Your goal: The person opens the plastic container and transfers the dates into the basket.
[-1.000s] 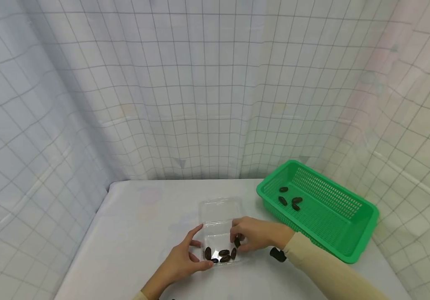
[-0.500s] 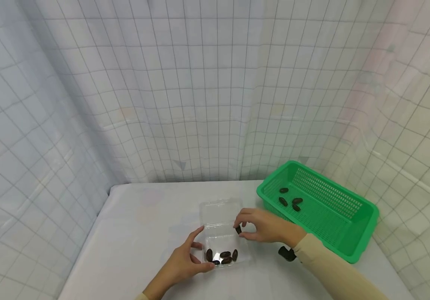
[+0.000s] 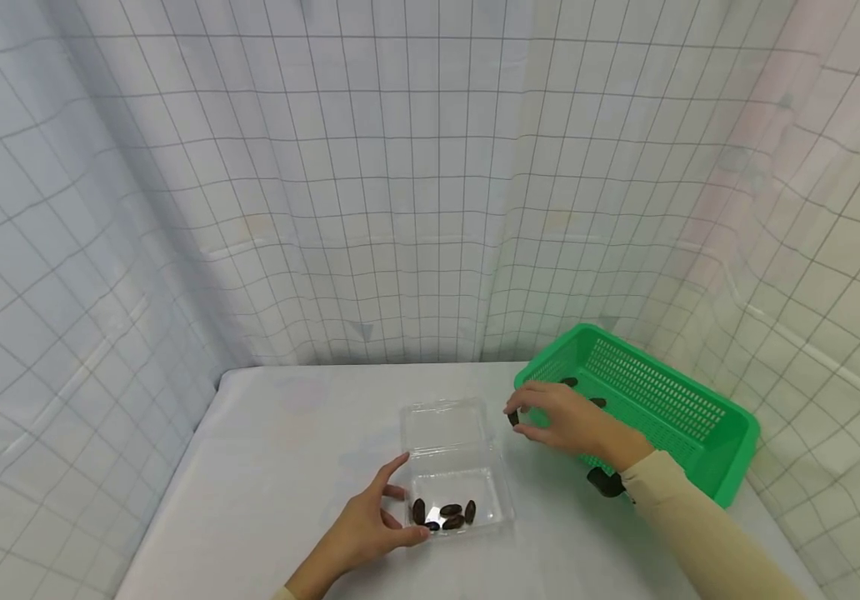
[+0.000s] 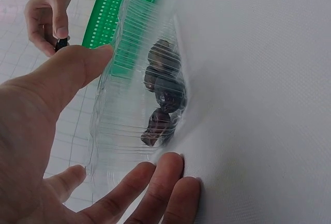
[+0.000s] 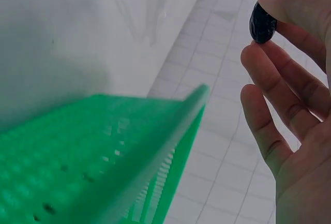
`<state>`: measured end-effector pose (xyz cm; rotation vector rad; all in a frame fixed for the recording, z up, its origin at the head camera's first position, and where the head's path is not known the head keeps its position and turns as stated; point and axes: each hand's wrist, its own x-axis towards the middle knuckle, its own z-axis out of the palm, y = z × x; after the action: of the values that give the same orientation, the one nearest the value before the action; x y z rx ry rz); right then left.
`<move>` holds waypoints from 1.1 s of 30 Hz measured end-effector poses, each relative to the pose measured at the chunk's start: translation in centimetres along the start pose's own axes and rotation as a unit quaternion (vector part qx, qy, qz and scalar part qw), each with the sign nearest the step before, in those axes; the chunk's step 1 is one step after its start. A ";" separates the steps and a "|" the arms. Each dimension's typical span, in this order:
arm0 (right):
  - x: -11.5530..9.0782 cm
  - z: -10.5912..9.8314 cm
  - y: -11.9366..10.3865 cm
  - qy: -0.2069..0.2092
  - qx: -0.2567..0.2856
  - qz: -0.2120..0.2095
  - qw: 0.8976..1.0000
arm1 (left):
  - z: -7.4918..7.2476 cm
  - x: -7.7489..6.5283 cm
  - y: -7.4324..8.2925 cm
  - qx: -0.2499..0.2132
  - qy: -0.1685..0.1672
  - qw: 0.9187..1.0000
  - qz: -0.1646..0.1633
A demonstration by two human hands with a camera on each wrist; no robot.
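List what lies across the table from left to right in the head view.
Left hand → clear plastic box holding dark dates → right hand pinching one date → green basket.

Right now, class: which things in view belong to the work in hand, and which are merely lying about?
In use:
right hand
pinched dark oval date
clear plastic clamshell box
steadying left hand
green slotted plastic basket

Lying about:
white tabletop
gridded white curtain
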<state>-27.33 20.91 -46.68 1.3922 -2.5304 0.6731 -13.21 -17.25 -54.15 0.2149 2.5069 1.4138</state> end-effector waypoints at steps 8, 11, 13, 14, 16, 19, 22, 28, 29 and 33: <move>-0.8 -2.3 2.5 0.038 0.001 0.026 0.999 | -0.1 0.0 -0.1 0.001 0.005 1.000 -0.001; -1.2 -2.8 3.6 0.045 -0.004 0.039 0.998 | -0.2 0.1 -0.2 0.006 0.006 1.000 -0.003; -1.4 -3.1 4.2 0.046 -0.007 0.050 0.998 | -0.2 0.2 -0.2 0.009 0.008 1.000 -0.002; -1.5 -3.2 4.5 0.046 -0.010 0.057 0.997 | -0.2 0.2 -0.2 0.009 0.008 1.000 -0.002; -1.8 -3.5 5.1 0.040 -0.016 0.070 0.997 | -0.2 0.2 -0.3 0.010 0.006 1.000 -0.002; -2.2 -3.9 5.9 0.030 -0.017 0.094 0.995 | -0.2 0.1 -0.4 0.005 0.003 1.000 -0.004; -2.7 -4.1 6.8 0.023 -0.009 0.118 0.993 | -0.1 0.1 -0.4 0.000 0.000 1.000 -0.002; -3.2 -4.2 8.5 0.000 0.007 0.148 0.989 | 0.0 0.1 -0.4 -0.003 -0.001 1.000 0.000; -3.3 -4.3 8.8 -0.003 0.009 0.151 0.988 | 0.0 0.0 -0.3 -0.004 -0.001 1.000 0.000; -3.6 -4.5 9.7 -0.013 0.018 0.163 0.986 | -0.1 0.1 -0.3 -0.003 -0.003 1.000 0.003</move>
<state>-33.77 30.18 -46.98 1.0095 -2.8095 0.7597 -13.30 -17.47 -54.40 0.2252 2.4987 1.4192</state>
